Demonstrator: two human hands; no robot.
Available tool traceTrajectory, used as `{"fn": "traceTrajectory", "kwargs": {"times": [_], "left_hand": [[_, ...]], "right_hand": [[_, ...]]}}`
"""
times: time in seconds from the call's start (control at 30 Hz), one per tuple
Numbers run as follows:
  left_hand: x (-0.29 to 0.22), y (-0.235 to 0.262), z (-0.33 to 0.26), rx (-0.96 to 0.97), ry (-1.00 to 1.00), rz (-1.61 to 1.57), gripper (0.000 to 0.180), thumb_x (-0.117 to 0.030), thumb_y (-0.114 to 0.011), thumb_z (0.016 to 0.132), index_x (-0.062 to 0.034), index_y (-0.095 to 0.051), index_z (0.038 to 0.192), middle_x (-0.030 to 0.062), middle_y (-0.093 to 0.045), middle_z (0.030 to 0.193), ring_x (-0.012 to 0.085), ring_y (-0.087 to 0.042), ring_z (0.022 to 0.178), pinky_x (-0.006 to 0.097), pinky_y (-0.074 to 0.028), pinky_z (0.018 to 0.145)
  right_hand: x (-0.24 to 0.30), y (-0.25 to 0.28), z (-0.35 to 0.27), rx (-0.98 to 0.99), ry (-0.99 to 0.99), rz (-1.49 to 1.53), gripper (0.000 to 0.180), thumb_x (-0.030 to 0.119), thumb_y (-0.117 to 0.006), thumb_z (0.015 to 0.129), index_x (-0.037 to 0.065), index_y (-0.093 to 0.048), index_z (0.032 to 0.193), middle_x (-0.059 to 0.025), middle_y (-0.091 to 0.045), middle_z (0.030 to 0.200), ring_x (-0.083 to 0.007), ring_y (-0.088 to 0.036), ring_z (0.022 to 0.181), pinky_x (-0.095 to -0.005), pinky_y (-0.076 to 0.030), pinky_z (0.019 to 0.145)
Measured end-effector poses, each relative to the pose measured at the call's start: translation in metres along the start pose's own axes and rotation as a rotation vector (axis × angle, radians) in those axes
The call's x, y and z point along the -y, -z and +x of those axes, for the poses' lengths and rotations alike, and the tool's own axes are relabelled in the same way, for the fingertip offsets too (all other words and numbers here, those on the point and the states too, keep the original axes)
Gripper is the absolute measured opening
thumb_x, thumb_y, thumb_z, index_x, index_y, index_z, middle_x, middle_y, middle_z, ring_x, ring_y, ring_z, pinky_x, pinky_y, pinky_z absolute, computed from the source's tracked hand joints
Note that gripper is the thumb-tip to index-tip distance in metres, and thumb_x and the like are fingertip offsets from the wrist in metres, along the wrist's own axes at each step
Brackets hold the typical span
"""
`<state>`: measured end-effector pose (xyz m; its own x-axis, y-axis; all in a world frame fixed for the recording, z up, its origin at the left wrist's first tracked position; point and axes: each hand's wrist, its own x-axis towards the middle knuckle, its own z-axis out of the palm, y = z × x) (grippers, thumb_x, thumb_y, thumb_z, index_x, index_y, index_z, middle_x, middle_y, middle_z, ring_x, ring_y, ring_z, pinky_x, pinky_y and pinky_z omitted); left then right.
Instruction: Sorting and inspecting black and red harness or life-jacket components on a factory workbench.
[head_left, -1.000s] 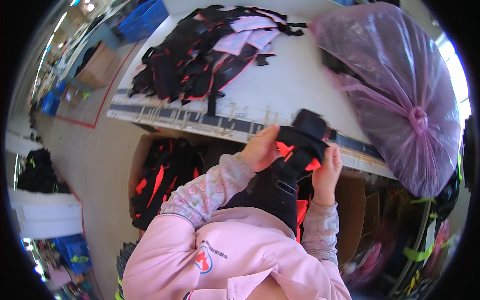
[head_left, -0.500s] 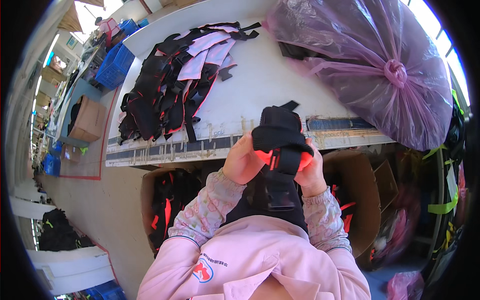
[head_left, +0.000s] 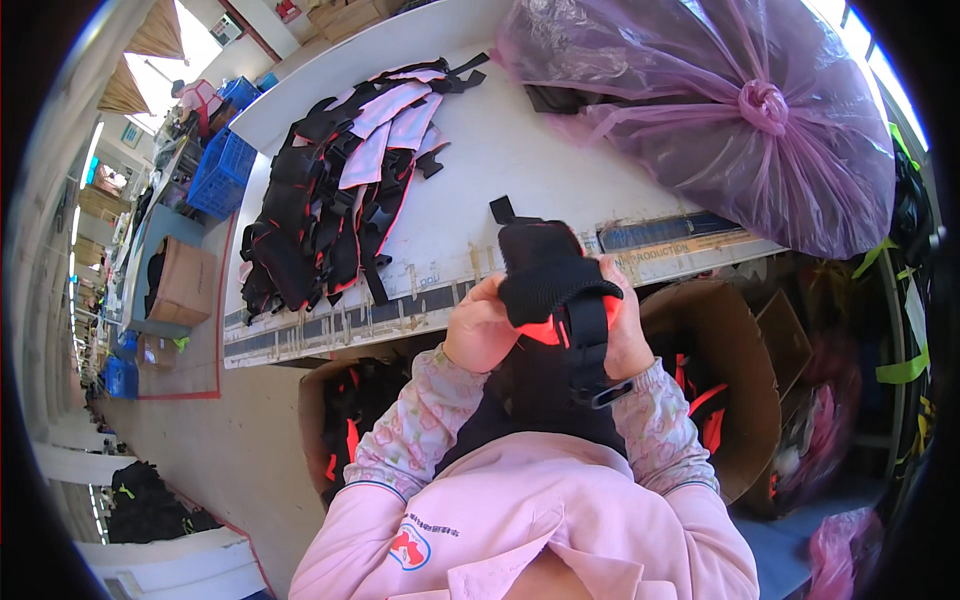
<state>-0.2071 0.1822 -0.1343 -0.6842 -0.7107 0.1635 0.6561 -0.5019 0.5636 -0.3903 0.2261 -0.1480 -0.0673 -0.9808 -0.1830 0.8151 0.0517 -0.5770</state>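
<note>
A black padded strap piece with bright red-orange lining is held up between both hands, just off the table's front edge. My left hand grips its left side, thumb near the red edge. On the other side my right hand closes round the right edge. A black webbing strap hangs down from the piece, with a buckle at its lower end beside my right wrist. From its top a short webbing tab sticks up. Fingers behind the piece are hidden.
On the white table lies a pile of similar black padded pieces, some with pale pink sides. A large tied purple plastic bag fills the right. Below stand cardboard boxes of black and red pieces. Far left, a person stands near blue crates.
The held piece has turned slightly; its top tab now points up left and the buckle hangs further right. Both hands still hold it. The whole view has shifted a little.
</note>
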Motion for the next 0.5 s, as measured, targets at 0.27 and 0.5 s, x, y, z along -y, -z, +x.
{"fn": "traceTrajectory", "kwargs": {"times": [0.27,0.5], "left_hand": [[0.002,-0.002,0.021,-0.275,-0.288,0.302,0.007,-0.013,-0.054,0.093,-0.0070,-0.051,0.090,0.0007,-0.058,0.085,0.0107,-0.055,0.076,0.024,-0.044,0.074],[0.011,-0.009,0.030,-0.419,-0.938,1.872,0.013,-0.008,-0.056,0.088,0.0004,-0.053,0.098,0.0122,-0.055,0.085,0.0244,-0.054,0.085,0.034,-0.043,0.080]], "right_hand": [[-0.001,-0.014,-0.006,-0.106,0.001,-0.195,0.041,0.039,-0.046,0.095,0.009,-0.046,0.122,-0.0047,-0.058,0.100,-0.0128,-0.057,0.091,-0.0250,-0.048,0.070],[-0.037,-0.012,-0.011,-0.187,0.250,-0.541,0.059,0.027,-0.068,0.084,0.006,-0.035,0.129,-0.0103,-0.060,0.103,-0.0207,-0.062,0.083,-0.0323,-0.052,0.071]]}}
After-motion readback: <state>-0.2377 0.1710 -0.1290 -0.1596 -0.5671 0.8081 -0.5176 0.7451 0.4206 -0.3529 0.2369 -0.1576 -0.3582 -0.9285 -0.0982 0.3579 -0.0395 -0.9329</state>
